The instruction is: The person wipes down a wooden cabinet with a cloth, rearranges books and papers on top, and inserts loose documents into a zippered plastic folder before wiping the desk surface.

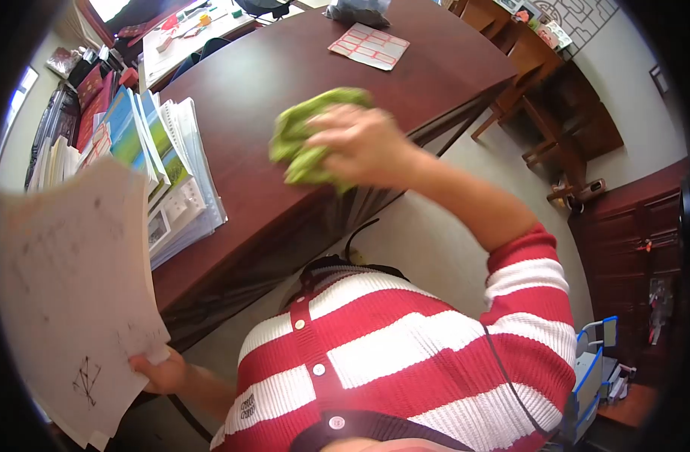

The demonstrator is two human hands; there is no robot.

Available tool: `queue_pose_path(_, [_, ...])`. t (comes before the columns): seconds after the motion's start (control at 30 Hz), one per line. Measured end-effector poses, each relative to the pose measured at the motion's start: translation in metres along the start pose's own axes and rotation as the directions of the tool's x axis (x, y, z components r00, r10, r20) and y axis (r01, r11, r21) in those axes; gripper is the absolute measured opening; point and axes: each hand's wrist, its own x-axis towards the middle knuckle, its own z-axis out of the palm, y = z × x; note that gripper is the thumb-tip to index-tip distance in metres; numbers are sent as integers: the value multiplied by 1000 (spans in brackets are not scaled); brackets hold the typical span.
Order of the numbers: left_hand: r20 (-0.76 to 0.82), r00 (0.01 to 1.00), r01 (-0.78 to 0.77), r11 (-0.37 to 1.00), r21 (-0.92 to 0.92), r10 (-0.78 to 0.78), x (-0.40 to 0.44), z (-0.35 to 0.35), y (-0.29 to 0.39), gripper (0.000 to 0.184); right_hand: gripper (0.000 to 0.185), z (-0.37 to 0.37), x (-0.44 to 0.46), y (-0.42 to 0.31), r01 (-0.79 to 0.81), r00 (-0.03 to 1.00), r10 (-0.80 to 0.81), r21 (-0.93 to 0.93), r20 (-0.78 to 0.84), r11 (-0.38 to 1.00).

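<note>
My left hand point(161, 372) grips a stack of large white papers point(66, 279) by its lower right edge, at the left of the view. Pencil or ink marks show on the top sheet. Over the front edge of the dark red desk point(239, 113), my right hand point(356, 143) is closed on a crumpled green cloth point(299, 139). The hand is slightly blurred, and whether the cloth touches the desk is unclear. Books and booklets point(183, 166) are piled on the desk between the papers and the cloth.
A white sheet with red frames point(370, 47) lies at the desk's far side, beside a dark plastic bag point(358, 12). Behind stands another table point(160, 60) with small items. Wooden furniture point(586, 128) and a dark red cabinet point(624, 248) are on the right.
</note>
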Motion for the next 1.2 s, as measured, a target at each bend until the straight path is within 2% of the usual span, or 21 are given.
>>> queue_pose_path(0.07, [92,995,-63,975,212,44,0,-10,-5,52,27,-32,-36,48,-218,974,211,-83,-85,972])
queue_pose_path(0.13, [147,979,-181,935,304,142,1,-16,-22,49,25,-51,-62,108,-221,962,185,-179,-201,959])
queue_pose_path(0.17, [164,963,-254,919,303,212,0,-7,-20,47,26,-69,-75,123,-481,869,466,-65,-170,874])
queue_pose_path(0.2, [184,941,-327,897,297,283,0,-5,-21,46,27,-73,-90,150,-562,815,494,-205,-304,801])
queue_pose_path(0.23, [188,938,-338,887,313,291,-1,-9,-21,44,24,-71,-92,153,-509,824,362,-290,-435,810])
queue_pose_path(0.33, [205,930,-359,869,341,304,-8,-12,-21,41,19,-31,-60,110,-501,841,342,-367,-419,783])
queue_pose_path(0.37, [220,928,-362,871,334,301,-9,-3,-17,42,20,-11,-41,69,-423,855,284,-265,-435,867])
queue_pose_path(0.4, [237,924,-365,873,323,298,-9,7,-15,43,18,4,-26,32,-185,956,27,-527,-293,830])
queue_pose_path(0.43, [281,897,-424,841,335,340,-6,17,-17,41,18,25,-10,-12,-256,931,165,-260,-327,931])
queue_pose_path(0.47, [326,867,-482,804,349,378,-4,28,-16,40,21,32,0,-52,-153,956,115,-123,-271,981])
queue_pose_path(0.53, [415,819,-558,718,416,397,-15,42,-14,37,27,59,10,-80,-22,974,20,-5,-227,1000])
queue_pose_path(0.6, [468,797,-599,596,535,382,-33,56,-13,35,26,49,9,-64,-32,987,34,20,-155,999])
queue_pose_path(0.67, [628,715,-617,699,363,305,-34,115,29,34,26,37,1,-27,-15,990,25,71,-140,997])
queue_pose_path(0.73, [688,683,-615,701,361,245,-52,145,31,31,23,8,-14,36,-75,987,75,2,-144,997])
queue_pose_path(0.8, [780,609,-671,618,410,144,-68,159,15,27,26,-29,-40,103,-273,943,262,-26,-203,962])
queue_pose_path(0.9, [796,603,-690,471,550,-48,-91,195,7,31,22,-81,-82,239,-189,941,109,-230,-321,955])
queue_pose_path(0.93, [800,589,-708,404,579,-115,-98,206,7,32,23,-106,-89,270,-355,899,317,-82,-301,931])
queue_pose_path(0.97, [758,626,-652,411,637,-180,-104,218,4,37,25,-125,-100,309,-376,889,336,-79,-310,923])
queue_pose_path(1.0, [737,636,-637,384,668,-227,-108,231,4,39,29,-141,-110,349,-540,829,452,-258,-330,801])
queue_pose_path(1.07, [691,659,-572,398,717,-298,-113,251,1,43,33,-162,-122,411,-698,704,618,-183,-350,692])
queue_pose_path(1.2, [694,489,-524,458,718,-529,-94,294,21,55,33,-162,-114,436,-671,738,581,-287,-342,683])
